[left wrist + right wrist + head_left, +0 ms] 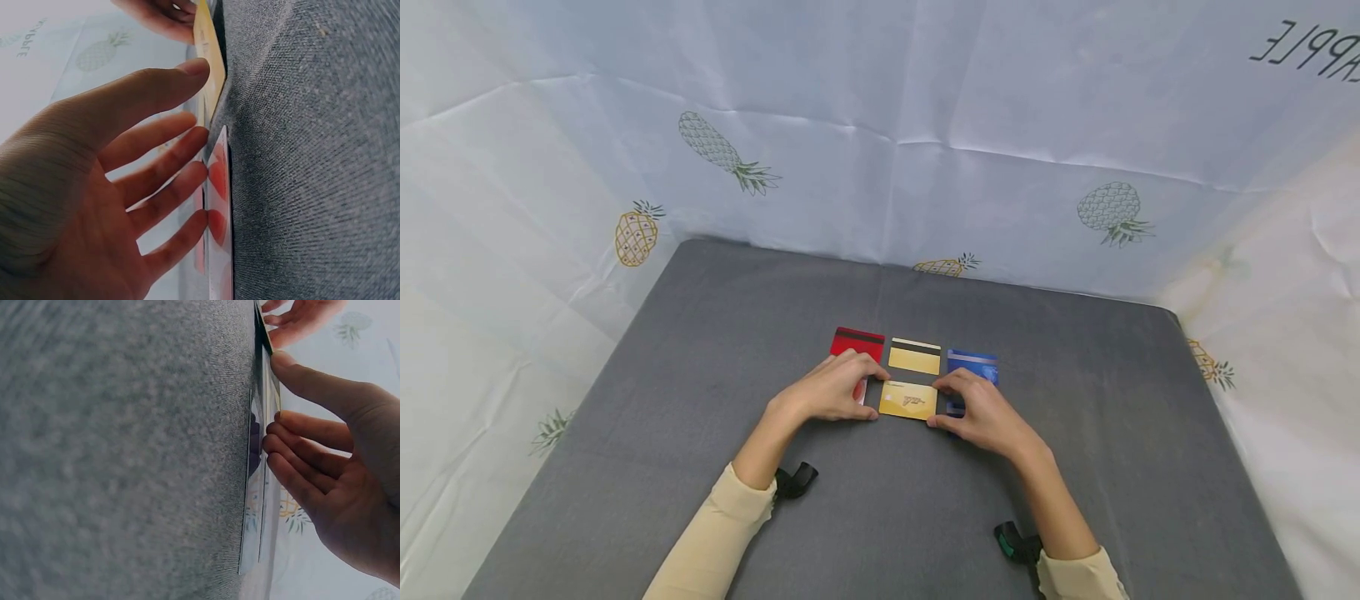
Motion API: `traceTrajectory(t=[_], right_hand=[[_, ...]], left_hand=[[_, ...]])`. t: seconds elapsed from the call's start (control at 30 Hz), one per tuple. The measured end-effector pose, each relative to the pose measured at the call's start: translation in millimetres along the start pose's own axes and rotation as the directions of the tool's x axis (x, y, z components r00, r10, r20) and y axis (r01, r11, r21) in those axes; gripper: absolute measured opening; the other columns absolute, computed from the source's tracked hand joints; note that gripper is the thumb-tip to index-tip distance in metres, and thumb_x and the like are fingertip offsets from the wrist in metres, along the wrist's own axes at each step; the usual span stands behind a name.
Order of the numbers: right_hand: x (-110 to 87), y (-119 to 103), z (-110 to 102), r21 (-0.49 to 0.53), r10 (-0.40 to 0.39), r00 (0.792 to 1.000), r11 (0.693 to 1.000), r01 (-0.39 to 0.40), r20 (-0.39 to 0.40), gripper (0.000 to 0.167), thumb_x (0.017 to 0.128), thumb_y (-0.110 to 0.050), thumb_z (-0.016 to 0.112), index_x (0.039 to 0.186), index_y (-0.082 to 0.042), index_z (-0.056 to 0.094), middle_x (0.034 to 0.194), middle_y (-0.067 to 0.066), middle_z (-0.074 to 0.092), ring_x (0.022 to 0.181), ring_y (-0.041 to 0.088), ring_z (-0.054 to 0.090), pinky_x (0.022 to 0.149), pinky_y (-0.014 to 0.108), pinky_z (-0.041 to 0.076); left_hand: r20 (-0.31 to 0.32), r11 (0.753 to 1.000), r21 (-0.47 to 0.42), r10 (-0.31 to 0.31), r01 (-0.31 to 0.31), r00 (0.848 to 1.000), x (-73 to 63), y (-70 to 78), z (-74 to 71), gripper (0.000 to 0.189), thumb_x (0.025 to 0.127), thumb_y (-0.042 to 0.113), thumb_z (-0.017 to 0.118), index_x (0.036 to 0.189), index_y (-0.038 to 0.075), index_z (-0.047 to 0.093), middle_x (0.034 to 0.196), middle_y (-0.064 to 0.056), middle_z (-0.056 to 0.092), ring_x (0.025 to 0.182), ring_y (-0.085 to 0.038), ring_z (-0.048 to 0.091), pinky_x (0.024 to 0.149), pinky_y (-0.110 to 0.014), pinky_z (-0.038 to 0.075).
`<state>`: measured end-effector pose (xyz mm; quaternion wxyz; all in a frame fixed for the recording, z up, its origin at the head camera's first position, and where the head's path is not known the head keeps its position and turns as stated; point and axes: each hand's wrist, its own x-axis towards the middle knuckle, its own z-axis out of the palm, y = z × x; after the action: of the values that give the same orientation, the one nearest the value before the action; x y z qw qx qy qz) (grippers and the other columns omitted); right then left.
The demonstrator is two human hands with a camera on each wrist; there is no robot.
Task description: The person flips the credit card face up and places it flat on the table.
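Note:
A gold card (pixel 908 400) with dark script lies between the two hands, tilted up from the grey cloth in the left wrist view. My right hand (pixel 985 414) holds its right end, thumb at the near corner and index finger at the far corner. At the left end is my left hand (pixel 835 387), thumb and index finger spread around the corners. Its other fingers extend loosely over a white card with red shapes (pixel 219 206). Under the right hand, a dark blue card (pixel 955 408) shows only partly.
Behind stand a red card (pixel 859 340), a gold card with a dark stripe (pixel 914 358) and a blue card (pixel 973 363), side by side. Grey cloth covers the table (pixel 887 517). A pineapple-print curtain (pixel 850 167) hangs at the back and sides.

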<state>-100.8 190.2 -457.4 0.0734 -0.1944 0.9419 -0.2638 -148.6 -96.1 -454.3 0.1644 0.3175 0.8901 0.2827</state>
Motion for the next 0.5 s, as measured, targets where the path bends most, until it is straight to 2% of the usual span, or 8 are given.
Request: traceTrajectory(t=[0.23,0.5], right_hand=[[-0.2,1.0,-1.4,-0.017,-0.022,1.000,1.000,0.022,-0.013,0.051,0.089,-0.024,0.092,0.130,0.000,0.073,0.122,0.013,0.073,0.111,0.026,0.073,0.098,0.051,0.061],[-4.0,0.2,-3.0,0.004,-0.003,1.000,1.000,0.003,-0.004,0.053,0.089,-0.025,0.091,0.132,-0.001,0.072,0.127,0.013,0.072,0.116,0.027,0.073,0.102,0.051,0.060]], left_hand=[[0.000,1.000,0.014,0.012,-0.012,1.000,0.7,0.4,-0.8,0.053,0.088,0.024,0.091,0.137,0.011,0.074,0.139,-0.006,0.072,0.125,-0.025,0.059,0.111,-0.052,0.049],[0.014,1.000,0.000,-0.021,0.021,1.000,-0.8,3.1,-0.3,0.054,0.088,0.024,0.091,0.138,0.011,0.073,0.141,-0.008,0.071,0.126,-0.025,0.058,0.112,-0.052,0.049]])
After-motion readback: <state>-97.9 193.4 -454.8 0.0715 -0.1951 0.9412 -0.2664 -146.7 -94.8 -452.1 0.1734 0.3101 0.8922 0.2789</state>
